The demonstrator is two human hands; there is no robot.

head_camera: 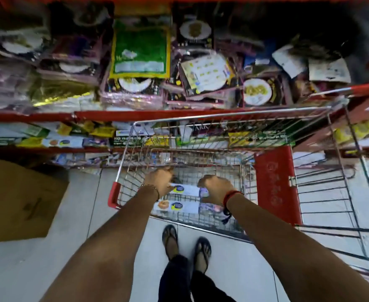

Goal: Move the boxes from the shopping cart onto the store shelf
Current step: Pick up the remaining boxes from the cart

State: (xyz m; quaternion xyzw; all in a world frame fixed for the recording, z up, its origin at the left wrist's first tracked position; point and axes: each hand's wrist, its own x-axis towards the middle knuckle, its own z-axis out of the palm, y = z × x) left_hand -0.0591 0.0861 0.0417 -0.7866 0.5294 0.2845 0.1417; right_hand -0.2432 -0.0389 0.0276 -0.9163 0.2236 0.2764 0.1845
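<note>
Two long white boxes with blue-and-yellow logos lie side by side on the floor of the wire shopping cart [122, 153]. My left hand [159, 180] reaches down onto the left end of the upper box [187, 189]. My right hand [215, 189] curls over that same box's right end. The lower box [179, 206] lies just nearer to me, untouched. Both hands are inside the cart basket. The red store shelf [135, 115] runs across in front of the cart, packed with packets and plates.
A flattened brown cardboard box [20, 199] lies on the tiled floor at left. The cart's red child-seat flap [276, 184] stands to the right of my hands. Lower shelves [48, 138] hold rows of similar boxes. My sandalled feet [185, 247] stand behind the cart.
</note>
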